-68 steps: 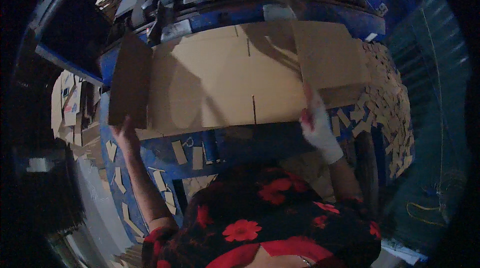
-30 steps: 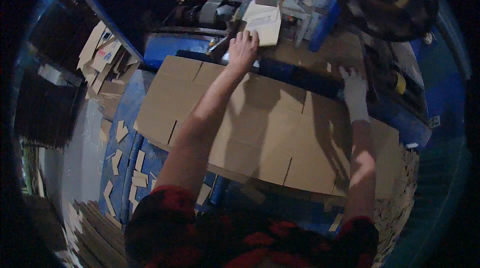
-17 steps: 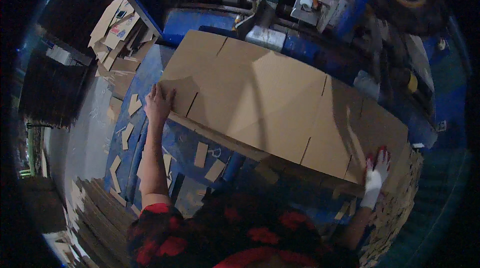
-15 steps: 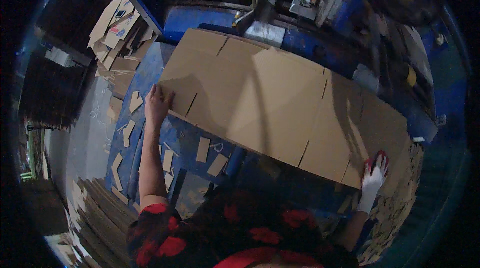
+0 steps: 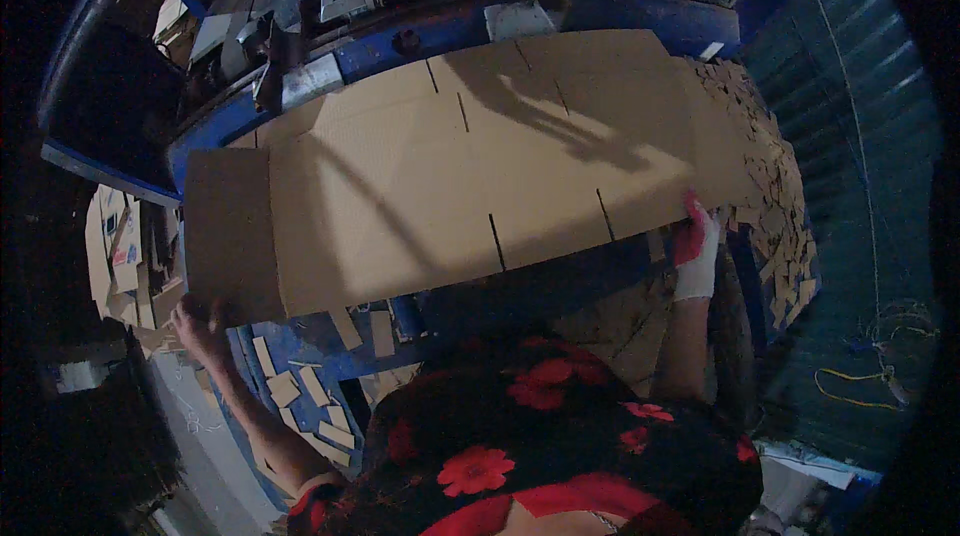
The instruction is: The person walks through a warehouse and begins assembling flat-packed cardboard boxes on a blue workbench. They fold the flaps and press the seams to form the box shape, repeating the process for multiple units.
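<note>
A long, flat brown cardboard sheet (image 5: 400, 176) with cut slots stretches across in front of me, its left panel bent along a crease. My left hand (image 5: 203, 326), bare, holds its near left corner with fingers bent around the edge. At the near right corner, my right hand (image 5: 697, 248), in a white glove with a red palm, grips the edge between thumb and fingers. Another slotted cardboard sheet (image 5: 600, 56) shows behind and to the right, partly covered by the held one. Shadows fall across both sheets.
Beyond the sheets stands a blue machine (image 5: 380, 41) with metal parts. Small cardboard offcuts (image 5: 310, 386) litter the blue table at the near left, and a heap of scraps (image 5: 770, 206) lies at the right. A green corrugated wall (image 5: 860, 136) rises at far right.
My view has swung right. Both hands, earlier resting at a sheet's two ends, now grip a sheet by its near corners. A second sheet shows beneath, and the left panel is bent.
</note>
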### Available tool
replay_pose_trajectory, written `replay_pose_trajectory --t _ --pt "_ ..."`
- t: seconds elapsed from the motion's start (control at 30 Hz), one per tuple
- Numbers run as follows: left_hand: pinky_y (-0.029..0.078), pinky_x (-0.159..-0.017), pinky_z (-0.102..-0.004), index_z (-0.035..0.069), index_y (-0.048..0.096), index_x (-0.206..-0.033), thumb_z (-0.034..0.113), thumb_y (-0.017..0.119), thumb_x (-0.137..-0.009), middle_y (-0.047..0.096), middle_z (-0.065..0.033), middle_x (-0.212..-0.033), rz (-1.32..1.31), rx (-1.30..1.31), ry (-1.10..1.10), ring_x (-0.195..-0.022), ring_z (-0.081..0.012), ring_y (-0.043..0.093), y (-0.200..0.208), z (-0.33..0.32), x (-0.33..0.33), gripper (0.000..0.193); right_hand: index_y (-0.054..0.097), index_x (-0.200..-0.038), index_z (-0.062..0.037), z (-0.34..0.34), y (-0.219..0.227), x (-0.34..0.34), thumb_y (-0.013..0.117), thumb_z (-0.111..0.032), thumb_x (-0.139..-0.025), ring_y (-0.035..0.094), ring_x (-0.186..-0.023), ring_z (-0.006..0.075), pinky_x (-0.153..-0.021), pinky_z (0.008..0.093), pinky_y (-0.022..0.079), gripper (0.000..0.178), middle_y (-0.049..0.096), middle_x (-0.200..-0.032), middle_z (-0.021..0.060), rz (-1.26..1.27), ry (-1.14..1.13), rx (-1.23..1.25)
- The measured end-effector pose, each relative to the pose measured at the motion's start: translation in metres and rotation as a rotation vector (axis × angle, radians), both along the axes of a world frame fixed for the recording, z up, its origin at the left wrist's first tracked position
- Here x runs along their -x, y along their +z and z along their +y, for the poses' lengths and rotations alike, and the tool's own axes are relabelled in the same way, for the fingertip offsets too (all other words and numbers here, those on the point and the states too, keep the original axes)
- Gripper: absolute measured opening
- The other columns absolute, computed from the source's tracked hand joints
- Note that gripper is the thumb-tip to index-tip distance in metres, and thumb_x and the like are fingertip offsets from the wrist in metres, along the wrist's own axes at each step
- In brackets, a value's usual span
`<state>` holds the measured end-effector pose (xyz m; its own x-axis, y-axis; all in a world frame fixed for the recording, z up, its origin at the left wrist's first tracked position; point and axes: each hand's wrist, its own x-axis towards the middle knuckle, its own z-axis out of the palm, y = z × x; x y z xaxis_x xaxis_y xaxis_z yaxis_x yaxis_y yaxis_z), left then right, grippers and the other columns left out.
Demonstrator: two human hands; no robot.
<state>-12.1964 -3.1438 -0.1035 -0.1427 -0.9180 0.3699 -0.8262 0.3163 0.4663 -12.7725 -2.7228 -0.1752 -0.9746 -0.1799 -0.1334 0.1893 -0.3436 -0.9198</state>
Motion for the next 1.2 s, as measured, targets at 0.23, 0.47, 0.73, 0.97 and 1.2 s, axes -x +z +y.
replay_pose_trajectory --t 0.23,0.47,0.73,0.97,1.2 --pt "0.039 -0.095 -0.0366 0.001 0.052 -0.121 0.014 0.063 -0.083 0.057 -0.0126 -0.116 0.772 -0.462 -0.159 -0.109 -0.0219 0.052 -0.026 0.04 0.033 0.042 0.044 -0.123 -0.0023 -0.056 0.076 -0.088 0.062 -0.008 -0.081 0.055 -0.1 0.0208 -0.088 0.0354 0.043 0.046 0.056 -0.112 0.0103 0.499 0.232 -0.413" --pt "0.043 -0.094 -0.0373 0.003 0.046 -0.129 0.0 0.06 -0.079 0.055 -0.0152 -0.123 0.136 -0.031 -0.496 -0.115 -0.0277 0.052 -0.046 0.068 0.103 0.053 0.054 -0.121 -0.017 -0.105 0.036 -0.131 0.061 -0.003 -0.06 0.039 -0.122 0.0389 -0.097 0.0564 0.028 0.063 0.043 -0.13 0.0123 1.726 0.746 -1.171" --pt "0.043 -0.096 -0.0408 0.003 0.043 -0.131 -0.004 0.065 -0.066 0.05 -0.0179 -0.129 0.003 0.253 -0.63 -0.12 -0.0351 0.047 -0.034 0.034 0.192 0.069 0.057 -0.119 -0.0195 -0.169 0.042 -0.06 0.053 -0.008 -0.074 0.042 -0.116 0.0343 -0.095 0.0563 0.03 0.047 0.046 -0.124 0.0064 1.826 0.649 -1.233" --pt "0.039 -0.1 -0.0418 0.001 0.044 -0.13 0.001 0.065 -0.068 0.049 -0.0182 -0.129 0.063 0.275 -0.66 -0.12 -0.0358 0.046 -0.046 -0.004 0.225 0.066 0.06 -0.117 -0.023 -0.23 0.032 -0.014 0.056 0.0 -0.074 0.042 -0.12 0.0312 -0.1 0.0515 0.029 0.048 0.055 -0.12 0.0033 1.432 0.634 -0.976" --pt "0.041 -0.098 -0.0384 0.006 0.045 -0.131 -0.002 0.066 -0.067 0.048 -0.0195 -0.13 0.208 0.135 -0.559 -0.121 -0.0347 0.046 -0.034 -0.008 0.227 0.068 0.058 -0.119 -0.0225 -0.213 0.032 0.005 0.054 0.005 -0.07 0.04 -0.119 0.032 -0.105 0.054 0.023 0.057 0.041 -0.133 0.0041 1.773 0.621 -1.119"
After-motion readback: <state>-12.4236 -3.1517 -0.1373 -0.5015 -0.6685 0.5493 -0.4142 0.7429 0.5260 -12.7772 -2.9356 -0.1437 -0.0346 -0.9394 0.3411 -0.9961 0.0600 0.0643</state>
